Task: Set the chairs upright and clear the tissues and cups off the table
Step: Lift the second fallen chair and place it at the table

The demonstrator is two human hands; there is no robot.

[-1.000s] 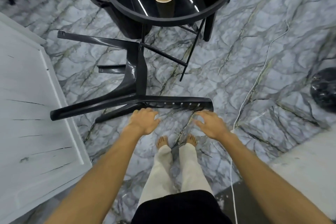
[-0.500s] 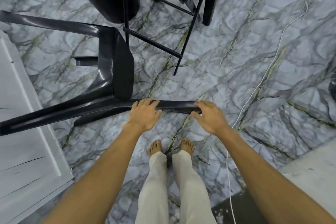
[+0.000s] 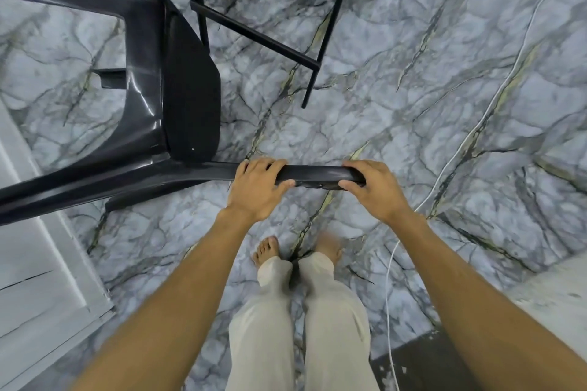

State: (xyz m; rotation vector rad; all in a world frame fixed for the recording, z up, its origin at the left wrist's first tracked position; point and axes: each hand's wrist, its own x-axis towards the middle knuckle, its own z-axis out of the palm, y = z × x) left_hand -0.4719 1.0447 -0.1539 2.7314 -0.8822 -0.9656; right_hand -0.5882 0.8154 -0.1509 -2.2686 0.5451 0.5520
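Tipped chair [image 3: 165,98]: glossy rigid plastic, likely light, slippery. Left hand [image 3: 255,189], right hand [image 3: 370,189] both clasp near top rail; good hold.

We have one view only, from a wide-angle camera on the person's head, so nothing is shared with a second view. It looks steeply down and a little forward: the person's own feet [image 3: 266,250] sit below centre, and both forearms run up from the bottom edge. We take the tipped black chair [image 3: 178,95] as our landmark. It lies close under the camera, filling the upper left. The thin table legs [image 3: 330,25] stand beyond it at the top edge. The marble floor [image 3: 413,98] bows outward towards the frame's corners.
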